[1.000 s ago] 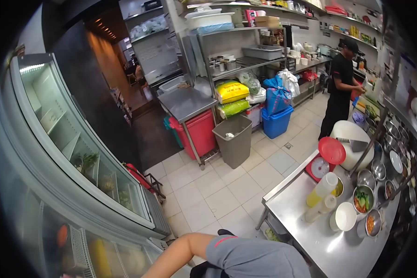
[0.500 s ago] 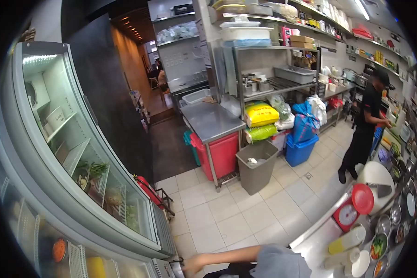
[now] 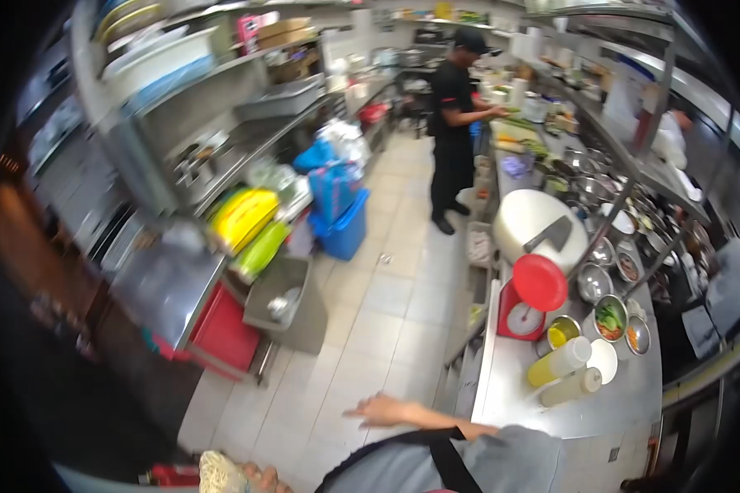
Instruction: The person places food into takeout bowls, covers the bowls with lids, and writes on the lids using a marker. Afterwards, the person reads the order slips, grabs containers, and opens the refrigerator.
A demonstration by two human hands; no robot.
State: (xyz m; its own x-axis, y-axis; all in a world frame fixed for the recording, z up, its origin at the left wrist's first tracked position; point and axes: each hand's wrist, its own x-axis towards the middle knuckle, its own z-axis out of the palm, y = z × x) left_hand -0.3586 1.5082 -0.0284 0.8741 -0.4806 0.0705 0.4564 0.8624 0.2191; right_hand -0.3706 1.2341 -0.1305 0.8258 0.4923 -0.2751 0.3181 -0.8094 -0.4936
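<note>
At the bottom edge, my left hand (image 3: pixel 265 478) is closed around a pale yellow bundle of noodles (image 3: pixel 220 472); the lower part of both is cut off. My right hand (image 3: pixel 378 409) reaches across over the tiled floor, fingers outstretched, with nothing in it. To its right is the steel counter (image 3: pixel 501 411). On that counter stand a squeeze bottle of yellow liquid (image 3: pixel 561 361), a paler squeeze bottle (image 3: pixel 571 386), a white bowl (image 3: pixel 603 361) and a red scale (image 3: pixel 522 316).
A person in black (image 3: pixel 454 107) stands farther along the counter, handling something green. Metal bowls, one with vegetables (image 3: pixel 610 316), and a cleaver (image 3: pixel 549 235) on a round white block (image 3: pixel 518 214) are there. Left are a grey bin (image 3: pixel 292 316) and steel table (image 3: pixel 164 287).
My view has swung right, from the fridge toward the counter. My right hand has left the fridge door handle area. My left hand has come into view with the noodles.
</note>
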